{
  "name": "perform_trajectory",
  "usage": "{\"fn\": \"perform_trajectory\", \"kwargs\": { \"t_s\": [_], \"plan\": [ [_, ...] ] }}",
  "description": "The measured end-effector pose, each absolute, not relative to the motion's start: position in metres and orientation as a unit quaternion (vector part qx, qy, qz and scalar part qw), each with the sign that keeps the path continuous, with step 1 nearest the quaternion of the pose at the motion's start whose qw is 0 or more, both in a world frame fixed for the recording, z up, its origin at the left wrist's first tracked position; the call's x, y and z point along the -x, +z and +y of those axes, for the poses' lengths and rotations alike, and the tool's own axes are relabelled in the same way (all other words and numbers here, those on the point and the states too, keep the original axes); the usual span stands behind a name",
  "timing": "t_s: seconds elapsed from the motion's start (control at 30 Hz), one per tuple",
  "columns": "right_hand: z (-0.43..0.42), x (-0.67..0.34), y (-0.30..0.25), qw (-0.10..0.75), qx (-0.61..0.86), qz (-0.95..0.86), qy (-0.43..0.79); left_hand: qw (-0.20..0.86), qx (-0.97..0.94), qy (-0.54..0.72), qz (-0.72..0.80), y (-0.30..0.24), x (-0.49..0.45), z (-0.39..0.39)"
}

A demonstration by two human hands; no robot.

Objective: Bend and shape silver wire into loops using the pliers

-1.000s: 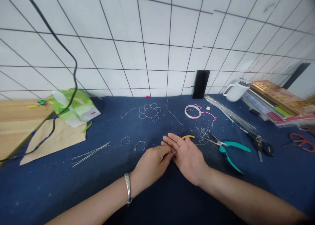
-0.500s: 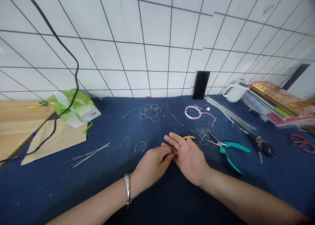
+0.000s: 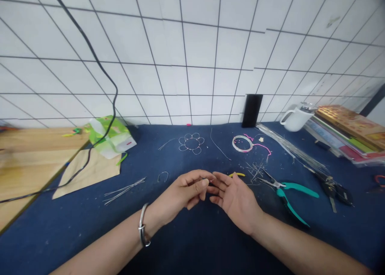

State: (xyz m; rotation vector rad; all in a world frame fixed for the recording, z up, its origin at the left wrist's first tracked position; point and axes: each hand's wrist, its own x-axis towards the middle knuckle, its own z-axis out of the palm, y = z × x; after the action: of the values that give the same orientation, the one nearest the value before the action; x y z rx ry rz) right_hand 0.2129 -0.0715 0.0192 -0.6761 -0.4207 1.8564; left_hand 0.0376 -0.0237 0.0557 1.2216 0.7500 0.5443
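My left hand [image 3: 183, 191], with a silver bangle on its wrist, hovers over the blue cloth [image 3: 75, 231]. Its thumb and forefinger are pinched together on something too small to make out. My right hand [image 3: 236, 198] lies palm up beside it, fingers loosely stretched, their tips meeting the left fingertips. One bent wire hook [image 3: 163, 176] lies just left of my left hand. A yellow piece [image 3: 237, 174] and scattered wire offcuts [image 3: 255, 168] sit just beyond my right hand. Teal-handled pliers [image 3: 290, 194] lie to its right.
Further back are a wire flower [image 3: 191, 142], a wire coil [image 3: 242, 143] with pink thread, a black box [image 3: 252, 105], a white mug [image 3: 296, 116] and stacked books [image 3: 345, 132]. Straight wires [image 3: 124, 188], brown paper [image 3: 90, 172] and a green bag [image 3: 110, 136] lie left. A black cable [image 3: 90, 58] hangs across.
My left hand has risen off the cloth and its fingers have closed into a pinch against my right fingertips. The second wire hook no longer shows. The view has shifted left.
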Motion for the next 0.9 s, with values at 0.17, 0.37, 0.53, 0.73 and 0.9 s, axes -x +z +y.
{"fn": "perform_trajectory", "kwargs": {
  "t_s": [0.17, 0.37, 0.53, 0.73, 0.9],
  "plan": [
    [-0.071, -0.213, 0.017, 0.523, 0.295, -0.177, 0.780, 0.754, -0.482, 0.306, 0.326, 0.060, -0.032, -0.020],
    [-0.071, -0.212, 0.018, 0.522, 0.312, -0.175, 0.775, 0.771, -0.445, 0.343, 0.299, 0.063, -0.026, -0.014],
    [-0.071, -0.210, 0.018, 0.509, 0.321, -0.185, 0.777, 0.784, -0.417, 0.344, 0.307, 0.060, -0.023, -0.008],
    [-0.069, -0.207, 0.019, 0.497, 0.342, -0.195, 0.773, 0.805, -0.395, 0.336, 0.287, 0.051, -0.017, -0.001],
    [-0.068, -0.205, 0.021, 0.491, 0.354, -0.207, 0.769, 0.819, -0.388, 0.330, 0.264, 0.043, -0.013, 0.004]
  ]
}}
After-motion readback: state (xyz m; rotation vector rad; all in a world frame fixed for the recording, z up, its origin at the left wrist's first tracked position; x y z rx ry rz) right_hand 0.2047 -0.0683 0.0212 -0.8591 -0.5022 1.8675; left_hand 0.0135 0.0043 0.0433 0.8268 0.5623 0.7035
